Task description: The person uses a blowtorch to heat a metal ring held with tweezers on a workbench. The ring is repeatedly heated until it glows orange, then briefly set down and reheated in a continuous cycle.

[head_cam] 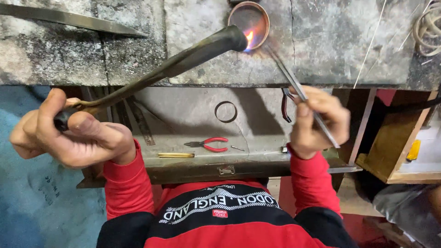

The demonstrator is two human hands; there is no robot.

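Observation:
My left hand (69,133) grips the handle of a dark curved blowtorch (183,57). Its nozzle reaches up to a copper-coloured metal ring (250,18) lying on the grey stone slab (321,41), and a small flame burns at the ring's lower edge. My right hand (317,121) holds long thin steel tweezers (294,80), their tips pointing at the ring right beside the flame. Both sleeves are red.
A lower tray (257,133) holds a loose dark ring (226,111), red-handled pliers (209,144), a brass bar (176,155) and another red-handled tool (285,103). A long metal blade (69,19) lies top left. Coiled wire (427,25) sits top right; a wooden box (395,147) stands at right.

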